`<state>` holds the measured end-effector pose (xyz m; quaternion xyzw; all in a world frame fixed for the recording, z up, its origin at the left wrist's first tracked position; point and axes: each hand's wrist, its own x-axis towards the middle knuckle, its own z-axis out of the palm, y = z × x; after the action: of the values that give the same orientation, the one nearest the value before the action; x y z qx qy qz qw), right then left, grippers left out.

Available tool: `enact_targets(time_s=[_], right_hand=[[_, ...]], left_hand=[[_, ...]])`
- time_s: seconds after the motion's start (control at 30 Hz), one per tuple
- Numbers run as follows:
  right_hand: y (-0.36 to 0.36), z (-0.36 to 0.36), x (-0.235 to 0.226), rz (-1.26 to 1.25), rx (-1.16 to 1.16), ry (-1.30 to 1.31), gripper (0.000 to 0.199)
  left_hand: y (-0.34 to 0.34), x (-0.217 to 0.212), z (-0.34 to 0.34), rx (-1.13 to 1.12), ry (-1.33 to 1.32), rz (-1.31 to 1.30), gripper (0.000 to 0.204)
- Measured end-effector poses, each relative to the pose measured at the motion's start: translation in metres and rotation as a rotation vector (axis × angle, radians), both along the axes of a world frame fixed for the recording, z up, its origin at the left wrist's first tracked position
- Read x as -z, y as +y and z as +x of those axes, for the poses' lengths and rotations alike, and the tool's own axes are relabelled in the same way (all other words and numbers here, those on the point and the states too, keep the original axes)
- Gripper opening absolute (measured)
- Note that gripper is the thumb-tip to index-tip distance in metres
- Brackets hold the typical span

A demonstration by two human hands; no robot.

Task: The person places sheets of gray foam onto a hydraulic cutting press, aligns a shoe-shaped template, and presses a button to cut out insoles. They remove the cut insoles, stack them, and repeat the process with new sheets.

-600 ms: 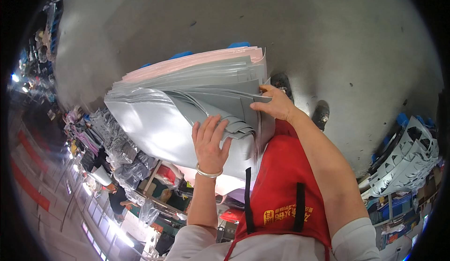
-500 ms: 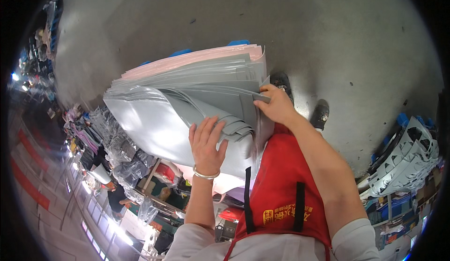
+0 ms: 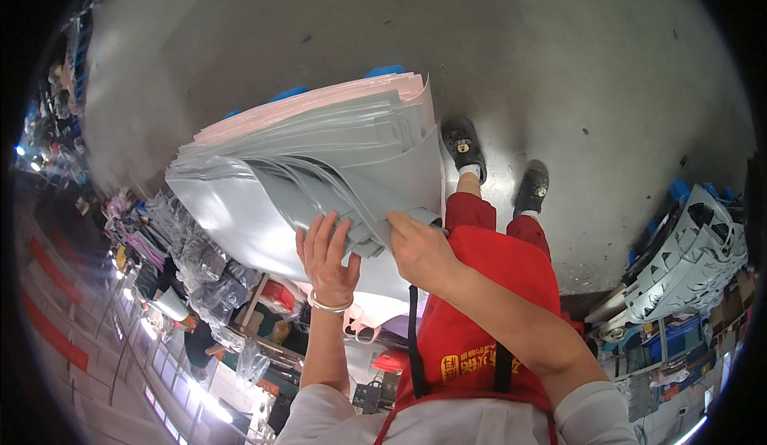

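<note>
Head cam, looking down: stack of glossy grey plastic-like sheets (image 3: 319, 137) lies ahead of wearer, L of centre, long axis roughly L–R across view, far R end a bit higher in frame. Pale pink sheets (image 3: 319, 108) along its far edge; blue bits (image 3: 385, 70) peek out beyond those.

Key relation: curled grey corners (image 3: 361, 233) sit at the near side of stack, between the two hands; bulk of stack lies beyond, up & L of R hand. Both hands close to the fold; R hand at its R side, L hand at its L.

Grip: R hand (image 3: 423, 252) bent over, fingers curled onto turned-over edge, apparently pinching it; thumb & underside hidden, so no. of layers can't be told. L hand (image 3: 326, 263) w/ bangle (image 3: 329, 307) at wrist: fingers spread, thumb apart, palm-down, fingertips at curled layers; not closed round anything.

Also: red apron (image 3: 499, 277) just below R hand; dark clogs (image 3: 462, 143) on grey floor (image 3: 599, 61), R of stack; pale cut-out sheets (image 3: 679, 269) far R, well apart from hands.
</note>
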<state>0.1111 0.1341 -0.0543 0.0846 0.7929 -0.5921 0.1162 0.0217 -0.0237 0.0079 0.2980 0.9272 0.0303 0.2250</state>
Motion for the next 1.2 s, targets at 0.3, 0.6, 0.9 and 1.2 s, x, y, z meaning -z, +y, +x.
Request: enact_targets(time_s=[0.3,0.6,0.9,1.2], right_hand=[[0.020,0.058,-0.012,0.239,0.043,-0.309,0.048],[-0.002,0.171,-0.079,0.110,-0.430,-0.438,0.068],[-0.018,0.180,-0.068,0.152,-0.544,-0.542,0.069],[-0.018,0.204,-0.051,0.204,-0.612,-0.496,0.068]], left_hand=[[0.012,0.012,0.051,-0.268,-0.090,0.094,0.061],[0.018,0.078,0.003,-0.030,-0.014,0.021,0.064],[0.013,0.072,-0.017,0.196,-0.049,-0.038,0.078],[0.022,0.071,-0.013,0.094,-0.074,-0.063,0.067]])
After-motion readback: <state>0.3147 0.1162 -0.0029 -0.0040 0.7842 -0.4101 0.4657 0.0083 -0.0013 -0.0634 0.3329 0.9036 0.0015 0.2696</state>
